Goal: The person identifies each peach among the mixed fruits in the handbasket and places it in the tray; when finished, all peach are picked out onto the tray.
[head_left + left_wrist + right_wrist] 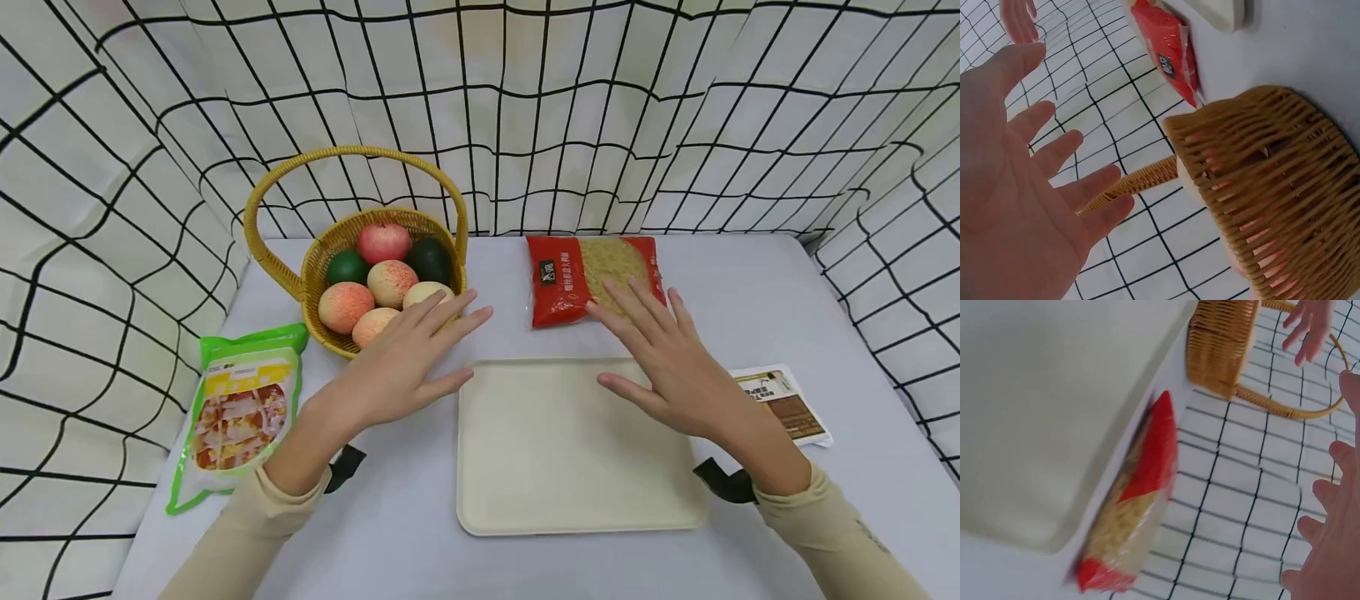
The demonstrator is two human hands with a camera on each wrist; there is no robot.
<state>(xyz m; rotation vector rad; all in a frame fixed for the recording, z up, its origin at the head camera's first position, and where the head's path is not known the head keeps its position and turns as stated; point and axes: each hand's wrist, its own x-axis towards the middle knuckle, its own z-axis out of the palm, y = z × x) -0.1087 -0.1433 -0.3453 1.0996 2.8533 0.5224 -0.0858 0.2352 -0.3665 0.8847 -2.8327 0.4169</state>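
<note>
My left hand (405, 362) is held palm down with its fingers spread, overlapping the near right side of the wicker basket (309, 308) in the head view. In the left wrist view its palm is bare and holds nothing. Inside the basket lie a red apple (384, 243), several peaches (346, 307) and two dark green fruits (430, 260). My right hand (678, 375) hovers, fingers spread, over the back right part of the cream tray (577, 467). Its fingertips overlap a red pasta bag (558, 287) in the head view, and nothing is in its grasp.
A green-edged food bag (243, 417) lies at the left of the white table, beside the basket. On the right, a brown and white packet (783, 404) is partly covered by my right hand. White walls with black netting (525, 125) enclose the back and sides.
</note>
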